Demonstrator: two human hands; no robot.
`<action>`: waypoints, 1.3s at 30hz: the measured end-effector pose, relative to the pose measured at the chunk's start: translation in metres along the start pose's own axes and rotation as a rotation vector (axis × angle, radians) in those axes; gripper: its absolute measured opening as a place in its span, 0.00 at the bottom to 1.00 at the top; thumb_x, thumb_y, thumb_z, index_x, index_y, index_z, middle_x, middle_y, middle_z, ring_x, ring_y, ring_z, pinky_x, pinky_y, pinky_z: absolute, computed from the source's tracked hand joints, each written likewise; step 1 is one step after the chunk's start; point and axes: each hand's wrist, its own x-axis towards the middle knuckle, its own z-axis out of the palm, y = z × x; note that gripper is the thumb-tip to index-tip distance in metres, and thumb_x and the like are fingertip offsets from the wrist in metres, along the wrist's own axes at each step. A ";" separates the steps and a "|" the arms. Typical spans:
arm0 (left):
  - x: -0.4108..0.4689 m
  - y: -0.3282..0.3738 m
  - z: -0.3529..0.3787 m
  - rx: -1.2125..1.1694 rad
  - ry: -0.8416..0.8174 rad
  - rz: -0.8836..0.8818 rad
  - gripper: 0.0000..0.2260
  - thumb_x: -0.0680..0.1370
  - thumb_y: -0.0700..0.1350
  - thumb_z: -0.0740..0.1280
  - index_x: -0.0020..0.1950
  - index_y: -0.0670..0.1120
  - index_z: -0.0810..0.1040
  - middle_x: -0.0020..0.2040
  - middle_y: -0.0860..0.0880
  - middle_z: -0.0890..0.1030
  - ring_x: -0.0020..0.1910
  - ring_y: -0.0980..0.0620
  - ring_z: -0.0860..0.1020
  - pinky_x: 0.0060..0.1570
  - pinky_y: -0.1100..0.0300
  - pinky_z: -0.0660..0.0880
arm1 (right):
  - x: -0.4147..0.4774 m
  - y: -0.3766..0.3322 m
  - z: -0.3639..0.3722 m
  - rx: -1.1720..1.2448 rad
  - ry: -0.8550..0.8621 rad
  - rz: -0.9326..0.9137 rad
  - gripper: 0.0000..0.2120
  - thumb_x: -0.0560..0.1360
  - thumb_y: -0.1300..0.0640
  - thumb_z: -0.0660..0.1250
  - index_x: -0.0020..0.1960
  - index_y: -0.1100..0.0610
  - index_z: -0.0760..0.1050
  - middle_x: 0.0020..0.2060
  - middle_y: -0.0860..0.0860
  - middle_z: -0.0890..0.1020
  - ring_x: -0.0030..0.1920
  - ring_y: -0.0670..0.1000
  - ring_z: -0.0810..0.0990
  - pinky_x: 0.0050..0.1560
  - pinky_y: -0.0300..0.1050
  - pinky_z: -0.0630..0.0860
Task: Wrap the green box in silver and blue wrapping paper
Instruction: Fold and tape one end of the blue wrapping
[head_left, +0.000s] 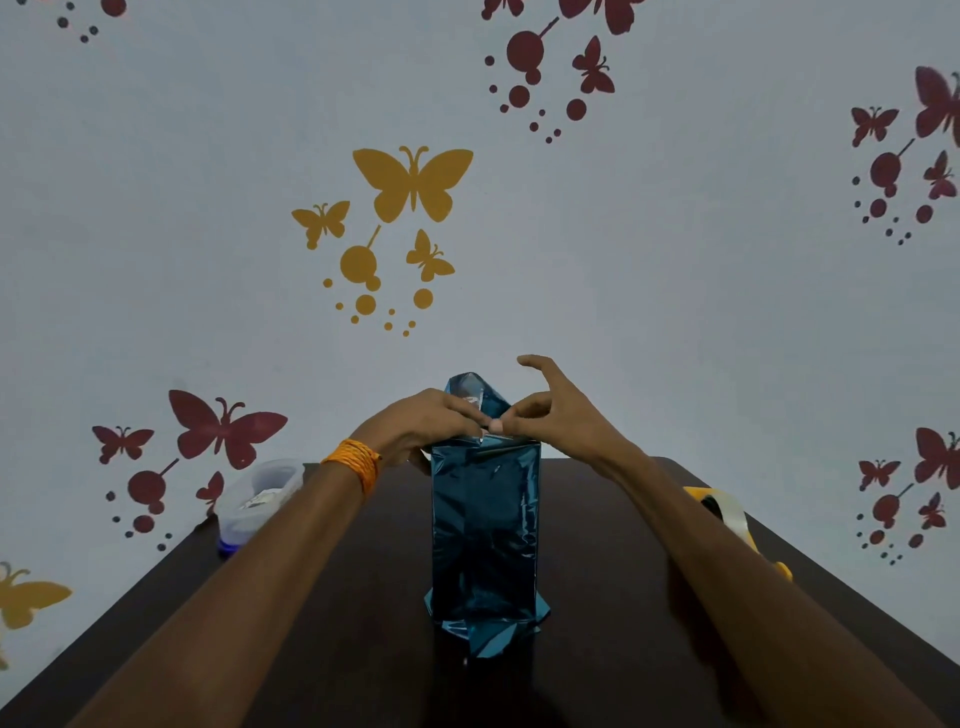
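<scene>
A tall box stands upright in the middle of the dark table, fully covered by shiny blue wrapping paper (484, 530); no green shows. A pointed flap of paper (470, 387) sticks up behind its top edge, and loose paper folds spread out at its base. My left hand (421, 421), with an orange thread band at the wrist, lies over the top left edge and presses the paper down. My right hand (550, 410) pinches the paper at the top edge with thumb and a bent finger, its other fingers lifted.
A clear plastic container (260, 499) with a blue base sits at the table's (332, 597) far left corner. A yellow tape dispenser (727, 514) with clear tape lies by the right edge, partly behind my right forearm. A butterfly-patterned wall stands behind.
</scene>
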 end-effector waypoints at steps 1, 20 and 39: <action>0.000 -0.001 0.001 -0.001 0.015 0.016 0.11 0.76 0.44 0.70 0.57 0.54 0.83 0.63 0.49 0.75 0.58 0.46 0.74 0.49 0.49 0.80 | -0.001 -0.002 0.000 0.001 0.052 -0.019 0.38 0.71 0.44 0.77 0.74 0.43 0.61 0.45 0.48 0.87 0.51 0.47 0.84 0.58 0.46 0.77; 0.000 -0.008 0.006 -0.033 0.002 0.053 0.13 0.80 0.45 0.64 0.63 0.53 0.80 0.57 0.49 0.79 0.52 0.51 0.78 0.48 0.54 0.79 | 0.006 -0.033 -0.016 0.088 -0.179 0.082 0.07 0.78 0.58 0.71 0.51 0.62 0.81 0.44 0.57 0.87 0.41 0.50 0.82 0.41 0.40 0.78; 0.007 -0.010 0.009 0.058 0.002 0.129 0.14 0.78 0.51 0.69 0.63 0.54 0.80 0.60 0.47 0.78 0.50 0.51 0.77 0.44 0.59 0.76 | -0.002 -0.040 -0.010 0.017 -0.206 0.060 0.09 0.77 0.60 0.69 0.55 0.51 0.80 0.50 0.54 0.87 0.49 0.56 0.86 0.51 0.49 0.78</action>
